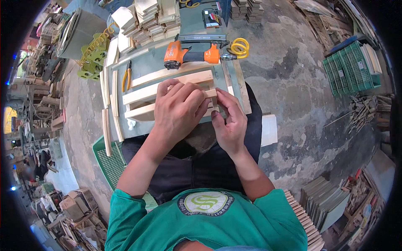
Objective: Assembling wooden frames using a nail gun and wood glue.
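Note:
Both hands work at a small slatted frame of pale wood (140, 95) on the worktable (142, 129). My left hand (178, 106) lies across the slats with its fingers curled over them near the right end. My right hand (229, 127) pinches that right end, its thumb and fingers at a short cross piece. The left fingertips and the joint under them are partly hidden. Just beyond the frame an orange and black nail gun (194, 55) lies on its side. Pliers with orange handles (126, 78) rest left of the frame.
A yellow coiled air hose (239, 48) joins the nail gun. Thin wooden strips (114, 94) line the table's left edge. Wood pieces (146, 21) are stacked at the back. Green crates stand at lower left (104, 161) and far right (349, 69).

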`<state>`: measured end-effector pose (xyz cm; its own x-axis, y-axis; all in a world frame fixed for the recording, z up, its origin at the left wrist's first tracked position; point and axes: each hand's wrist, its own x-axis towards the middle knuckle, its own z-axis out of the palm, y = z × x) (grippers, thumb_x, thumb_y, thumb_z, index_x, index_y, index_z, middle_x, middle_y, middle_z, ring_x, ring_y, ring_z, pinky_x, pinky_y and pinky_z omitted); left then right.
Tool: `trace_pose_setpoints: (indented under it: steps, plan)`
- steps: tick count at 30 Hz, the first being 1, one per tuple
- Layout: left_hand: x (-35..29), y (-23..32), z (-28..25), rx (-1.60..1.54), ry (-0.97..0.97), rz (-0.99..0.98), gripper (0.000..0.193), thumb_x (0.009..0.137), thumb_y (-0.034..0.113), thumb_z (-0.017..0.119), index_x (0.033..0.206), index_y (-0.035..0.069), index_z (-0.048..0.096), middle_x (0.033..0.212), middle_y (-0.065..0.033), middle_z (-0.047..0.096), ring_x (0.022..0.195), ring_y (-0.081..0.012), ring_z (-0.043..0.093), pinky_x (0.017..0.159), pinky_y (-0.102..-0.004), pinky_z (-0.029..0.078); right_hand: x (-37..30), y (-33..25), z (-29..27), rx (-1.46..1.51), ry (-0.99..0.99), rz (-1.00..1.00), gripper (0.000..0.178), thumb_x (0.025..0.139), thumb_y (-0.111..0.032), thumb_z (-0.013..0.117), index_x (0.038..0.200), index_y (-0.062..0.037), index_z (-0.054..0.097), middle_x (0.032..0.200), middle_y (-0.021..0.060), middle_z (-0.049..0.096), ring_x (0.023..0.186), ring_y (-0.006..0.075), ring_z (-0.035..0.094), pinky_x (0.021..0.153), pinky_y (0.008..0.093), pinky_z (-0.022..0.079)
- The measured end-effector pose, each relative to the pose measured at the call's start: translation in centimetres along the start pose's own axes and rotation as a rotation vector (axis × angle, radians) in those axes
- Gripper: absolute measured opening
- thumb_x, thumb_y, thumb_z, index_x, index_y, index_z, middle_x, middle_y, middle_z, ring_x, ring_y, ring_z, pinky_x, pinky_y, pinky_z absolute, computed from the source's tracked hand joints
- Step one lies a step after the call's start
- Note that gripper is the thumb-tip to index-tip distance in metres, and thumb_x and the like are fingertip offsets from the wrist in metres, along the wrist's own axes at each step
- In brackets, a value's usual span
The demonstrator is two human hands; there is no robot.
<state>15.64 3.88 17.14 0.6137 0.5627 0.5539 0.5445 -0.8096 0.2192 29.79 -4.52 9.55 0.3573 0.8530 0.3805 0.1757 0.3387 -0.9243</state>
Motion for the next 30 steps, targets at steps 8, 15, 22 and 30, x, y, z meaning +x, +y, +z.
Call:
trace_pose_setpoints:
  steps: [8, 15, 22, 30]
  plan:
    - [0.1, 0.1, -0.2, 0.004, -0.020, -0.013, 0.017, 0.082, 0.017, 0.079, 0.079, 0.013, 0.062, 0.087, 0.0016, 0.066, 0.081, -0.0172, 0.065, 0.095, -0.0364, 0.044, 0.3, -0.3, -0.2, -0.027, -0.027, -0.014, 0.038, 0.095, -0.013, 0.062, 0.130, 0.0038, 0.062, 0.132, 0.0209, 0.065, 0.118, 0.0331, 0.066, 0.101, 0.0410, 0.054]
    - [0.0, 0.0, -0.1, 0.010, -0.003, -0.001, 0.017, 0.082, 0.018, 0.079, 0.081, 0.013, 0.063, 0.086, 0.0015, 0.066, 0.080, -0.0168, 0.066, 0.095, -0.0381, 0.044, 0.3, -0.2, -0.5, -0.104, -0.044, -0.048, 0.038, 0.095, -0.009, 0.063, 0.131, 0.0031, 0.061, 0.130, 0.0204, 0.066, 0.114, 0.0321, 0.068, 0.100, 0.0389, 0.054]
    - [-0.2, -0.2, 0.0, -0.001, 0.002, 0.000, 0.017, 0.082, 0.018, 0.079, 0.082, 0.013, 0.063, 0.085, 0.0019, 0.064, 0.079, -0.0161, 0.065, 0.095, -0.0393, 0.045, 2.4, 1.1, -2.4, 0.114, 0.167, 0.219, 0.035, 0.101, -0.001, 0.057, 0.135, 0.0048, 0.057, 0.121, 0.0149, 0.070, 0.110, 0.0176, 0.068, 0.098, 0.0317, 0.053]
    - [0.0, -0.1, -0.2, 0.004, -0.011, 0.003, 0.017, 0.081, 0.016, 0.081, 0.083, 0.013, 0.064, 0.088, 0.0018, 0.067, 0.080, -0.0165, 0.066, 0.094, -0.0388, 0.046, 1.1, -0.7, -1.9, 0.095, -0.077, 0.212, 0.029, 0.096, -0.001, 0.062, 0.124, 0.0044, 0.068, 0.120, 0.0138, 0.067, 0.106, 0.0208, 0.068, 0.093, 0.0307, 0.053]
